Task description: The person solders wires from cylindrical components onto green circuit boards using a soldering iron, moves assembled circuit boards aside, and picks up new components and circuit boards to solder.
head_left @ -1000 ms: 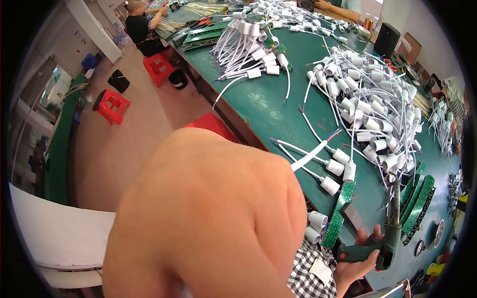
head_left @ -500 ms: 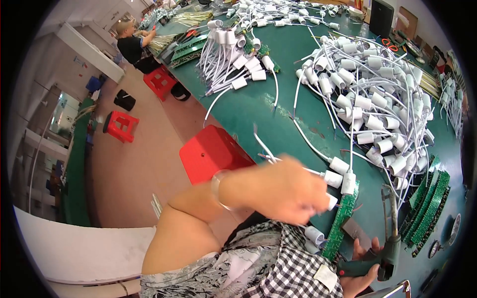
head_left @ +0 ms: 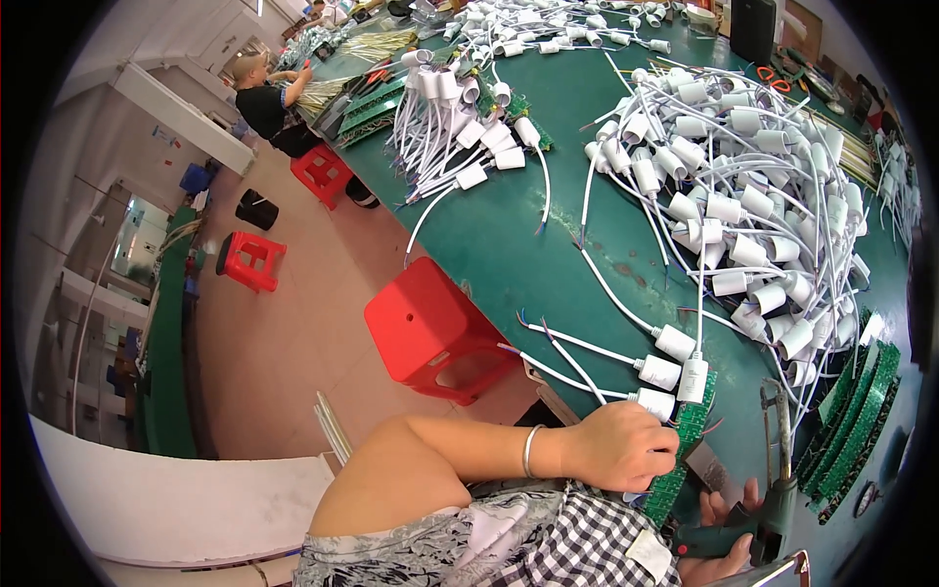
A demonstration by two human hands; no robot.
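My left hand (head_left: 623, 446) reaches across from the left, fingers curled in a pinch over a green circuit board strip (head_left: 693, 423); what they pinch is hidden beneath the hand. Low on the right, my right hand (head_left: 719, 548) is wrapped round the dark green handle of a soldering gun (head_left: 778, 504), whose metal barrel points away from me. A flat grey-brown plate (head_left: 706, 465) lies between that hand and the board. White lamp sockets with cables, such as one socket (head_left: 659, 372), lie just beyond my left hand; another socket (head_left: 693, 380) rests on the board's far end.
A large heap of white cabled sockets (head_left: 734, 196) covers the right of the green table (head_left: 548, 284). A smaller pile (head_left: 445, 117) lies farther left. Several board strips (head_left: 851, 421) are stacked at right. A red stool (head_left: 430, 323) stands by the table edge; a co-worker (head_left: 269, 103) sits far left.
My left hand has come down and toward me onto the board strip, uncovering the sockets and cable ends behind it. My right hand keeps its hold on the soldering gun. The view has shifted slightly.
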